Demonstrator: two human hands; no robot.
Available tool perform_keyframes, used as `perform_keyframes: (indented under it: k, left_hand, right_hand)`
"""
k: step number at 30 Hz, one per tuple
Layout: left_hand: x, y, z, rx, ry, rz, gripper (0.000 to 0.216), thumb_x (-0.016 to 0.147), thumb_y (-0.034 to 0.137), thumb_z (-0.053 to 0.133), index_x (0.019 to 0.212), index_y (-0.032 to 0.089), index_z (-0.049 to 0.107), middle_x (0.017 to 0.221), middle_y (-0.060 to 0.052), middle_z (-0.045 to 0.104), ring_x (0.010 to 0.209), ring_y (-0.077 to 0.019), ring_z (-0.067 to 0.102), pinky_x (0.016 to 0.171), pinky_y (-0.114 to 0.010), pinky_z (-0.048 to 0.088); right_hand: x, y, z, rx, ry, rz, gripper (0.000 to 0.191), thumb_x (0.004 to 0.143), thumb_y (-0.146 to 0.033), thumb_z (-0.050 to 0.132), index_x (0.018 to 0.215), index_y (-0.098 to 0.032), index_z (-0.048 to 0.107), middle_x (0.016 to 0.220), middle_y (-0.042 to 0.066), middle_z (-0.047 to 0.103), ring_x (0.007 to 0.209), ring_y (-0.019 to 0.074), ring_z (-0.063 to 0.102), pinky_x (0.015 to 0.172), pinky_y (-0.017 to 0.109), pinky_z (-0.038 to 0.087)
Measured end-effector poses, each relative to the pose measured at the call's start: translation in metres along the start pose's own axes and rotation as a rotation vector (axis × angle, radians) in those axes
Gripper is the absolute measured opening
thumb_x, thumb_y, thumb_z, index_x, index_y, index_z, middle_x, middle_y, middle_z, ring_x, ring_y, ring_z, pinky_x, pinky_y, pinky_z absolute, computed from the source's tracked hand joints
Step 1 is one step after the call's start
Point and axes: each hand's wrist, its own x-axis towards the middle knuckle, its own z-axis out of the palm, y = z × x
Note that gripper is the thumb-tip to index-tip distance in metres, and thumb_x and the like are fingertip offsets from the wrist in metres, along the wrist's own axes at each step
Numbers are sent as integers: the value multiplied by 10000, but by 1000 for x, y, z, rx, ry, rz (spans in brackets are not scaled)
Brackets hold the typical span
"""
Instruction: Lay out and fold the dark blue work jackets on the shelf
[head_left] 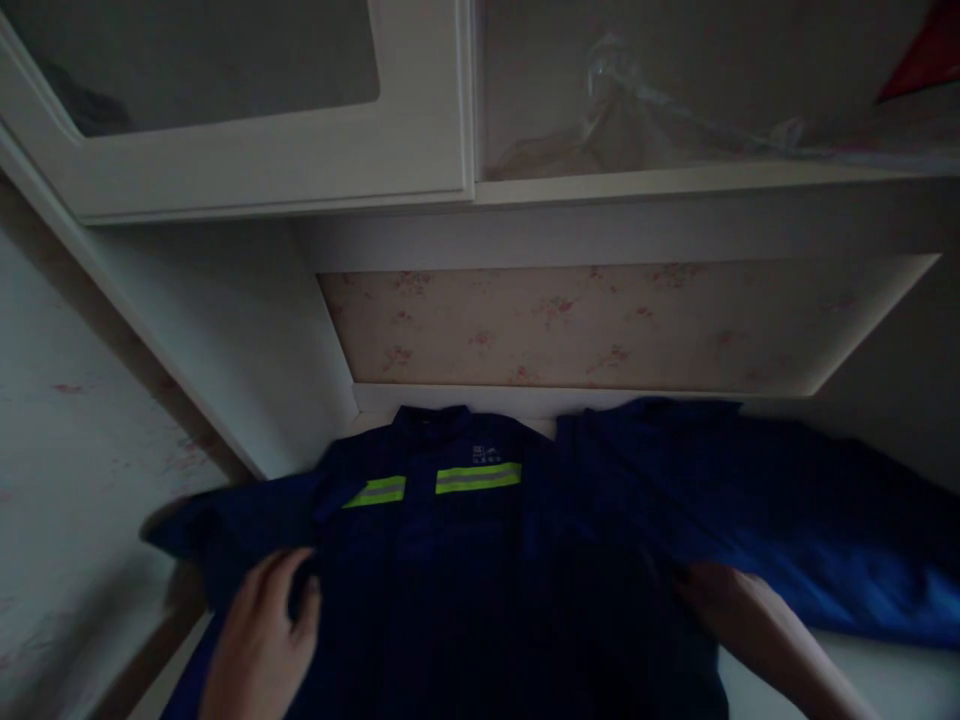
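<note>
A dark blue work jacket (465, 560) lies flat on a pale counter (885, 680), collar pointing away toward the back wall, its long axis running from the person to the wall. Two yellow-green reflective strips (478, 478) cross the chest. The one right sleeve (787, 520) stretches out sideways; the left sleeve (225, 530) reaches toward the side wall. The left hand (262, 640) rests on the cloth near the left shoulder, fingers curled and pinching fabric. The right hand (720, 590) is tucked under the jacket's edge; its grip cannot be told. Above hang two white cabinet doors (420, 130), with clear plastic wrap (637, 110) behind the right one.
</note>
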Motion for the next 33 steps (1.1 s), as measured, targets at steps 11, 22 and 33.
perform_keyframes:
  k: [11, 22, 33]
  left_hand:
    - [51, 19, 110, 203, -457, 14, 552, 931, 445, 283, 1395, 231, 492, 1542, -108, 386, 1437, -346, 275, 1077, -754, 126]
    - [48, 63, 99, 200, -324, 129, 497, 939, 321, 267, 1261, 164, 612, 1381, -149, 562, 1242, -323, 529, 1108, -649, 252]
    - [-59, 304, 104, -377, -812, 191, 452, 863, 326, 521, 1259, 131, 616, 1329, -202, 584, 1226, -396, 506, 1075, -578, 355]
  right_hand:
    - [-30, -10, -11, 35, -240, -340, 457, 693, 7, 315, 861, -209, 681, 1214, 72, 610, 1043, 161, 625, 925, 286, 484]
    - [23, 63, -3, -344, 39, -315, 500, 885, -375, 527, 1382, -422, 482, 1483, -10, 469, 1383, 292, 386, 1118, 585, 262]
    - [59, 49, -91, 90, 633, 182, 604, 909, -601, 326, 1242, -169, 586, 863, 104, 726, 749, 265, 679, 648, 340, 491]
